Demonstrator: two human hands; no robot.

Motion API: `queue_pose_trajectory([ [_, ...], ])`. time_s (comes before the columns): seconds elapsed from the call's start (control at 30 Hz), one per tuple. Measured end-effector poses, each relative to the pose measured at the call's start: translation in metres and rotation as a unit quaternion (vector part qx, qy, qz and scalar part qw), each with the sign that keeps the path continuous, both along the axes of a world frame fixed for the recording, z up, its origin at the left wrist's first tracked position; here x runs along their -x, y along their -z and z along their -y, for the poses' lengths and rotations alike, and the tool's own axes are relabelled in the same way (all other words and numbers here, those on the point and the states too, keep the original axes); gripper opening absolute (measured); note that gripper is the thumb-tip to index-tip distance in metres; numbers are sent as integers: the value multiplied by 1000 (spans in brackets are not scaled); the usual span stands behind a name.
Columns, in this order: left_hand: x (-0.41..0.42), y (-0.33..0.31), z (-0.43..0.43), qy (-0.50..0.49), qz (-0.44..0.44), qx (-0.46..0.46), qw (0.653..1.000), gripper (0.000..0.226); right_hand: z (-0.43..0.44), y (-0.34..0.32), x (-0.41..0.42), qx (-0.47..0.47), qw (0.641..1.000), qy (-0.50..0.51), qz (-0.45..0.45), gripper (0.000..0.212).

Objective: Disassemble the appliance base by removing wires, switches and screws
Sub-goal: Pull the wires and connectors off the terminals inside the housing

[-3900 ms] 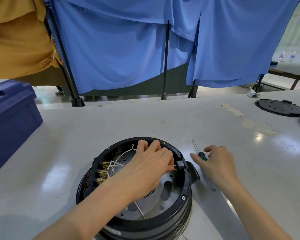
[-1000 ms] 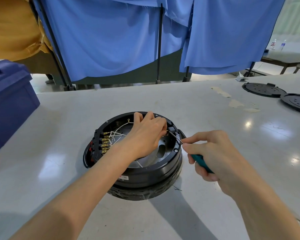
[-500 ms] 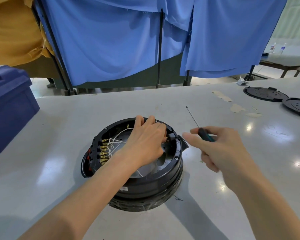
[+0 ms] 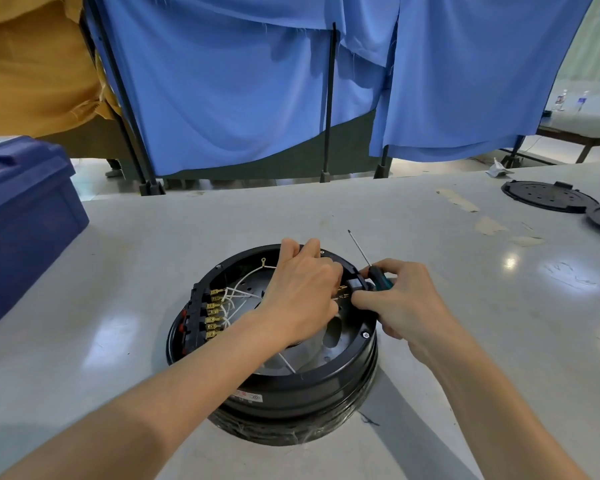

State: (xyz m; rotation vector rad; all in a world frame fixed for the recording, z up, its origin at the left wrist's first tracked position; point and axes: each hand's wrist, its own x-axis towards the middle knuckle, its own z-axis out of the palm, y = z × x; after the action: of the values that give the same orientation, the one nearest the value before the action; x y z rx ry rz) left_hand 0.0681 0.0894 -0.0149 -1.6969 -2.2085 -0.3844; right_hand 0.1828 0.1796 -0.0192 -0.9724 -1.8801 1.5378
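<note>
On the pale grey worktop [image 4: 118, 271], straight ahead of the person, sat the round black plastic appliance base [image 4: 274, 386], open side up, with both hands at its far right rim. The left hand [image 4: 302, 292] reached across the open cavity with its fingers curled down inside the far rim; whether they gripped anything could not be told. The right hand [image 4: 402, 299] came in from the right, its thumb and forefinger just beside a small black rectangular switch [image 4: 355, 284] set in the rim. Its curled fingers clamped a thin screwdriver with a teal and black handle [image 4: 378, 277], the steel shaft pointing up and away from the base.

Along the left inner wall ran a row of brass spade terminals [image 4: 213, 313], from which thin white wires [image 4: 236, 299] trailed toward the centre and under the left hand. A grey metal plate with holes formed the floor of the cavity. One silver screw [image 4: 365, 335] sat in the near right rim, and a white label [image 4: 250, 398] showed on the outer wall.

At the left edge stood a dark blue plastic crate [image 4: 21, 230]. Well apart on the far right lay two flat round black covers [image 4: 548, 195], touching or overlapping, with scraps of beige tape [image 4: 458, 200] near them. Blue cloth curtains [image 4: 239, 98] hung behind the worktop.
</note>
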Motion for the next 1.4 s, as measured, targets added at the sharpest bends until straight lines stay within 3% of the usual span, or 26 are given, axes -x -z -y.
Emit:
queue_pose_trajectory([
  [0.33, -2, -1, 4, 2, 65, -62, 996, 3, -6, 2, -3, 10, 999, -38, -7, 19],
  [0.4, -3, -2, 2, -1, 68, -46, 997, 3, -8, 2, -5, 8, 999, -43, -10, 18],
  [0.57, 7, -5, 14, -17, 101, -18, 995, 32, -15, -3, -9, -4, 997, -76, 4, 17],
  [0.67, 15, -12, 21, -17, 124, -15, 992, 30, -20, -6, -11, -7, 994, -104, 20, 20],
  [0.77, 18, -16, 23, -15, 179, 46, 983, 26, -25, -11, -13, -44, 988, -143, 45, 16],
  [1.03, 15, -12, 21, -26, 98, 74, 992, 21, -43, -27, 1, -140, 962, -215, 93, 18],
  [1.23, 9, -7, 4, -43, 69, 101, 992, 26, -49, -19, 3, -94, 968, -217, 80, 20],
  [1.4, -9, -12, -3, -87, 37, 85, 992, 7, -47, -10, 3, -86, 978, -182, 58, 20],
])
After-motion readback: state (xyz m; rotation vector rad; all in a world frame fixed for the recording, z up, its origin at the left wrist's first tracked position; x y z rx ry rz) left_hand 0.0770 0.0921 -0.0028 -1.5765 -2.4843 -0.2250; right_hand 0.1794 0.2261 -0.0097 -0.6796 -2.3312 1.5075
